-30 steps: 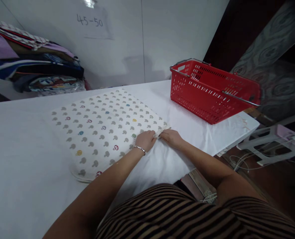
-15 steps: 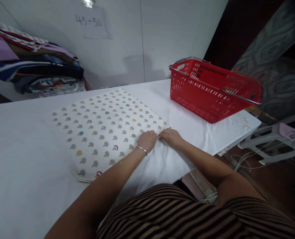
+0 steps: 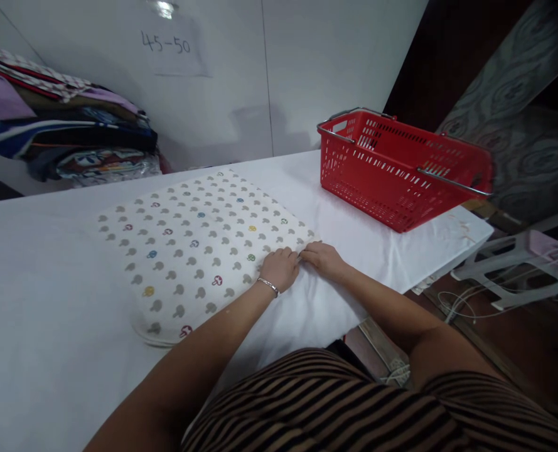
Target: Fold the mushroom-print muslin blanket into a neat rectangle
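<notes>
A folded cream cloth (image 3: 194, 251) printed with grey and coloured mushrooms lies flat on the white-covered table (image 3: 34, 282). My left hand (image 3: 279, 269), with a bracelet at the wrist, has its fingers closed on the cloth's near edge by the right corner. Right beside it, my right hand (image 3: 323, 259) pinches the same corner, fingers and thumb together. The fingertips of both hands nearly meet, and the bit of cloth between them is mostly hidden.
A red plastic basket (image 3: 401, 182) with metal handles stands at the table's back right. Folded clothes (image 3: 71, 125) are piled at the back left, near a wall with a paper sign (image 3: 175, 47). A plastic stool (image 3: 518, 270) and loose cables are beyond the right edge.
Both hands stay at the cloth's corner with barely any movement. The whole view has shifted very slightly; cloth and basket keep their places.
</notes>
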{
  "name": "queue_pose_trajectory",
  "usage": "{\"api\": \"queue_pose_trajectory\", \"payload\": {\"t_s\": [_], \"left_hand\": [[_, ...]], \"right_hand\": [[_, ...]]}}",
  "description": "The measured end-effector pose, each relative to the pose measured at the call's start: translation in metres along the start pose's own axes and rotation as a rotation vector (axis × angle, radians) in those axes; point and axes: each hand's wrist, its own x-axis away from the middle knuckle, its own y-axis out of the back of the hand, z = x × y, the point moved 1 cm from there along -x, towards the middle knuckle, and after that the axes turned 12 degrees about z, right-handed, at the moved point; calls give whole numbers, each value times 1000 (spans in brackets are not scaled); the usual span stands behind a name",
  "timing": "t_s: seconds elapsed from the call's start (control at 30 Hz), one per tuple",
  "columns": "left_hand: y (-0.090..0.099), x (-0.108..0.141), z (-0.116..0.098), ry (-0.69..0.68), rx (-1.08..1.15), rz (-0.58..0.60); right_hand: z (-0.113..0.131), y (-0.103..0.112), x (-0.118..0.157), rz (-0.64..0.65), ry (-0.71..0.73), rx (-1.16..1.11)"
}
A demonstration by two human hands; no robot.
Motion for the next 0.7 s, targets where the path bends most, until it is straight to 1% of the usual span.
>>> {"api": "queue_pose_trajectory", "payload": {"t_s": [0.1, 0.17, 0.27, 0.37, 0.43, 0.57, 0.63, 0.7], "left_hand": [[0, -4, -1, 25, -19, 25], [0, -9, 0, 48, -31, 38], [1, -14, 1, 69, -19, 58], [5, -14, 2, 85, -4, 76], [8, -12, 2, 84, -1, 81], [9, -12, 1, 71, -4, 109], [8, -14, 0, 62, -10, 117], [5, -16, 0, 56, -16, 117]], "right_hand": [[1, -1, -1, 4, -26, -23], [2, -1, -2, 28, -62, -43], [1, 0, -3, 79, -149, -102], [-5, 4, 0, 140, -237, -138], [-11, 7, 4, 191, -303, -113], [-21, 15, 13, 324, -477, 31], [-25, 19, 18, 368, -507, 89], [-27, 22, 22, 379, -498, 105]]}}
